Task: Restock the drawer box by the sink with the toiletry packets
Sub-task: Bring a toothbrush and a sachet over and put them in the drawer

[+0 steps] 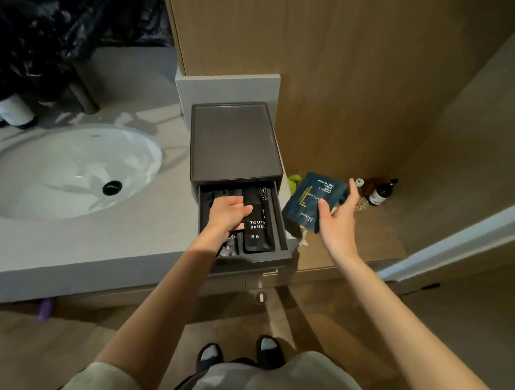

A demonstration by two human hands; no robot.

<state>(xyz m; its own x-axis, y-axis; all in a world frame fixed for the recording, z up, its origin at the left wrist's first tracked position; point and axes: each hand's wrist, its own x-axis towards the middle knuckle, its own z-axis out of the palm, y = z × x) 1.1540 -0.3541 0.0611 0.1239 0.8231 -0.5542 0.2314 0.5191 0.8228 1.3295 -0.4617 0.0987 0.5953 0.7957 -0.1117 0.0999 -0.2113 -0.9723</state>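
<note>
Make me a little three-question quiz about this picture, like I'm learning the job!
1. Pick one. What does the right hand hold?
A. a dark blue shower cap packet
B. a white towel
C. a green cup
2. True or false: the left hand reaches into the open drawer of the dark grey plastic drawer box.
3. Fill in the gap: the black foil packet in the drawer reads "TOOTH ____".

Key: 1 A; 2 true; 3 BRUSH.
</note>
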